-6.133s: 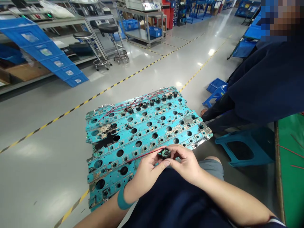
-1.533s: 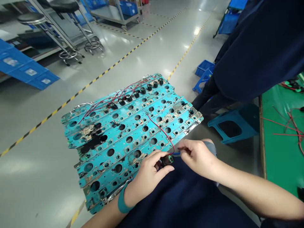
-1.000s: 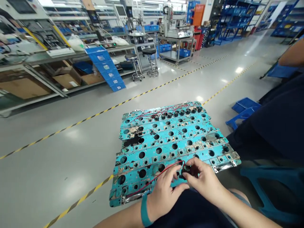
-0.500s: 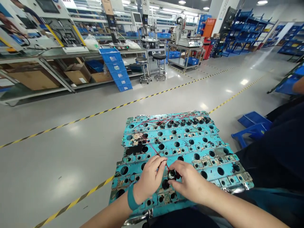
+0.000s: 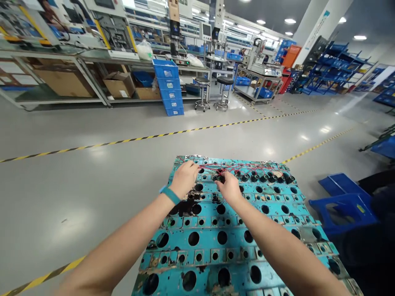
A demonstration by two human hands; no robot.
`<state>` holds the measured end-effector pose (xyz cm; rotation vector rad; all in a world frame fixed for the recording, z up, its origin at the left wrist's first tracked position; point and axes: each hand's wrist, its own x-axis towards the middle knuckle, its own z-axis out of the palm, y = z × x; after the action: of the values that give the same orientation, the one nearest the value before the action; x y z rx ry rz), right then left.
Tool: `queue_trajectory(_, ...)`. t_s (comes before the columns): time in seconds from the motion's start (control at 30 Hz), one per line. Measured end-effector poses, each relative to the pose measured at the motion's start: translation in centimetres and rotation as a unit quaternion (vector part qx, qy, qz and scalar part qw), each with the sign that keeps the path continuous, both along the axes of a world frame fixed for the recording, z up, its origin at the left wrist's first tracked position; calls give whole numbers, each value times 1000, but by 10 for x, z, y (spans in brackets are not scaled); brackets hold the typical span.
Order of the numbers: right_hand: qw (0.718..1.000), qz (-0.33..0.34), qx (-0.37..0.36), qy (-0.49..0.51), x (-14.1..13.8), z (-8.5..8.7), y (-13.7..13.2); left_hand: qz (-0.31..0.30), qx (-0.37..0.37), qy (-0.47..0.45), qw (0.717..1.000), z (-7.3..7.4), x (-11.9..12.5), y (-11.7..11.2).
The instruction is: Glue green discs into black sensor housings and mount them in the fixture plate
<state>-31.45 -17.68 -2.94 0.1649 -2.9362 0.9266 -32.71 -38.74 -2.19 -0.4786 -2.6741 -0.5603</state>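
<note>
With clock directions taken from the middle of the turquoise perforated board (image 5: 208, 211), a black cylinder (image 5: 220, 177) is held at 12 o'clock by the right hand (image 5: 228, 187), its fingertips and thumb closed around the piece and covering most of it. Red wires (image 5: 216, 165) are pinched by the left hand (image 5: 186, 179) at about 11 o'clock, fingers pressed together over the far left part of the board; which cylinder each wire belongs to cannot be told. At 1 o'clock more black cylinders (image 5: 263, 178) are lined up near the far edge, some tilted; how deeply they are seated cannot be seen. The board is pierced by rows of large round holes and smaller square-collared sockets, and their insides are seen only as dark. A stack of blue crates (image 5: 169, 88) with pale labels is placed at 11 o'clock, its contents hidden. Left of it, a cardboard box (image 5: 119, 84) is kept on the lower shelf of a metal-framed bench (image 5: 89, 57). On the floor between 2 and 3 o'clock, a blue bin (image 5: 336, 185) is set just behind a blue plastic stool (image 5: 342, 213), near the board's right edge. Past the far edge, grey floor (image 5: 145, 160) is stretched toward yellow-and-black tape (image 5: 173, 132); at 9 o'clock the left edge is bordered by more floor, while along the right edge room is narrowed by the stool.
</note>
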Motion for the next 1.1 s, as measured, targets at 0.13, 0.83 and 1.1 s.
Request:
queue_trajectory(0.13,999,-39,32,-18,-26,-19,-16,-6,-4,-21,1000,-32,-44,0)
queue_trajectory(0.83,998,-25,46,-24,-17,-23,-19,67,25,-28,997,-86,-57,16)
queue_trajectory(1.1,1000,-3,-28,0,157,-29,86,2,91,22,996,-48,-2,12)
